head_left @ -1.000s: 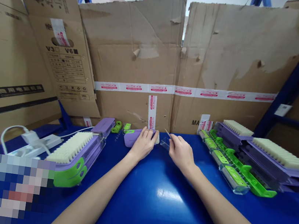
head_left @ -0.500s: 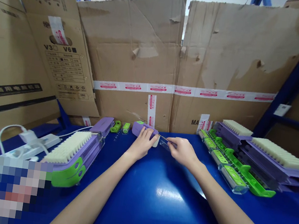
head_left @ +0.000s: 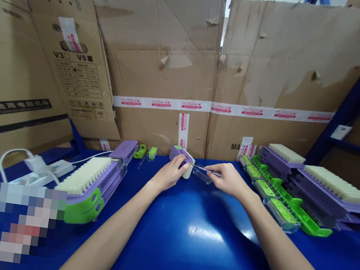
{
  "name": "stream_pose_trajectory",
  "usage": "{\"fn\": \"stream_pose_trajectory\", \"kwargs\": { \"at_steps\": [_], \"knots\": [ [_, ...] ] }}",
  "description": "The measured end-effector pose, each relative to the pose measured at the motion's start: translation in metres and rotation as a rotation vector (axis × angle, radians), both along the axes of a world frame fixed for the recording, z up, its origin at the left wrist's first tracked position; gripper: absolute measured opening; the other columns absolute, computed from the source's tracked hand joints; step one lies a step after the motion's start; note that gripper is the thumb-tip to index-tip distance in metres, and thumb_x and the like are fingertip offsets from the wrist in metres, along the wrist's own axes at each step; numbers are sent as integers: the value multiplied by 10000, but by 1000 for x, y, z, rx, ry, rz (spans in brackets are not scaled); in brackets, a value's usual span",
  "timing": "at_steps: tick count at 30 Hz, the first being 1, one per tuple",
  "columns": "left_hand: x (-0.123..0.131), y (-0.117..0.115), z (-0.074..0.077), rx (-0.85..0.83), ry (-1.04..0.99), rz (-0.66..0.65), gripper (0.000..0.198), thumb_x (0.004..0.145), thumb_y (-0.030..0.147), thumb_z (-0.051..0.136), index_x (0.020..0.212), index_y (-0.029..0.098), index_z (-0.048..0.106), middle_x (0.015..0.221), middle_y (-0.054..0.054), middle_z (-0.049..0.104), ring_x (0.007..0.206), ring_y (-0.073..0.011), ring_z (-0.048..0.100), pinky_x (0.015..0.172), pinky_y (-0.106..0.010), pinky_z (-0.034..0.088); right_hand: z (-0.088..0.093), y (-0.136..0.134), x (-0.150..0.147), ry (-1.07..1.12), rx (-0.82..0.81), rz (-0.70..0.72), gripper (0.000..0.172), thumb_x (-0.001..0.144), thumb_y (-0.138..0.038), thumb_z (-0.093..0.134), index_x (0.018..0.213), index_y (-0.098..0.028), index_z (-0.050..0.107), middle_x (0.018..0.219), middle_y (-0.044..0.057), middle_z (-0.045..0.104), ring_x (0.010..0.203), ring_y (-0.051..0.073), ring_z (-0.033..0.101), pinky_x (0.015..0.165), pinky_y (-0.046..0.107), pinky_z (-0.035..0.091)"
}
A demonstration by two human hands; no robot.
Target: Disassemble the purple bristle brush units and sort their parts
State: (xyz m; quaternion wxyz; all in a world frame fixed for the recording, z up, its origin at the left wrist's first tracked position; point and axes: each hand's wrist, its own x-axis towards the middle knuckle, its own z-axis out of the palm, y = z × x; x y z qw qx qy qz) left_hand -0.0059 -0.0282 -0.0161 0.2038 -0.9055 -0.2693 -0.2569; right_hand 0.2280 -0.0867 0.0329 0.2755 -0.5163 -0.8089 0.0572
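On the blue table, near the cardboard wall, my left hand [head_left: 171,172] is wrapped round a purple device [head_left: 176,152] with a green end and a pale bristled side. My right hand [head_left: 227,179] pinches a thin metal tool [head_left: 207,169], whose tip reaches the device's right end beside my left fingers. Below the tool a clear plastic piece [head_left: 202,176] lies on the table. What the tool's tip touches is too small to tell.
Purple-and-green brush device [head_left: 105,187] and white power strip [head_left: 38,177] are at the left. Small green parts [head_left: 152,153] lie behind my left hand. At right are green-and-clear pieces [head_left: 281,214], green strips [head_left: 293,207] and purple bristled parts [head_left: 336,186]. Cardboard [head_left: 168,75] stands behind.
The purple device has turned and shifted slightly right in my left hand. My right hand has moved a little to the right, showing more of the metal tool.
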Motion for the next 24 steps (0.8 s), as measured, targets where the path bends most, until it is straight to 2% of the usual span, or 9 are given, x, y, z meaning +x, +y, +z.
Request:
{"fn": "stream_pose_trajectory", "kwargs": {
  "at_steps": [7,13,17,20,24],
  "knots": [
    [-1,0,-1,7,3,17,541,753,22,433,1262,192,363,1285,-156,387,1301,-285,312,972,-476,436,-3,-2,-7,-35,31,21,291,823,-244,482,1018,-234,698,886,35,719,823,174,649,716,213,444],
    [-4,2,-1,16,-37,45,532,754,35,428,1270,138,352,1261,-172,429,1276,-279,365,997,-453,421,-11,-4,-19,-92,109,-17,287,872,-234,435,1047,-219,662,886,51,690,816,151,620,735,211,408],
    [-4,0,0,24,-48,44,475,795,179,528,1242,137,375,1244,-175,459,1250,-296,409,978,-451,436,-18,0,-21,-121,139,-65,301,889,-245,418,1092,-209,638,897,60,669,824,149,605,745,217,400],
    [1,-2,-1,38,-94,51,519,783,290,601,1224,118,388,1228,-194,473,1231,-309,431,973,-447,438,-23,1,-23,-125,164,-75,310,899,-253,400,1095,-204,635,874,60,658,803,150,599,727,222,397],
    [2,-2,-2,39,-113,75,538,767,271,620,1219,87,395,1215,-212,479,1222,-316,438,963,-433,446,-28,0,-26,-119,189,-71,320,907,-260,389,1112,-193,624,858,56,649,771,150,596,704,227,398]
  ]
}}
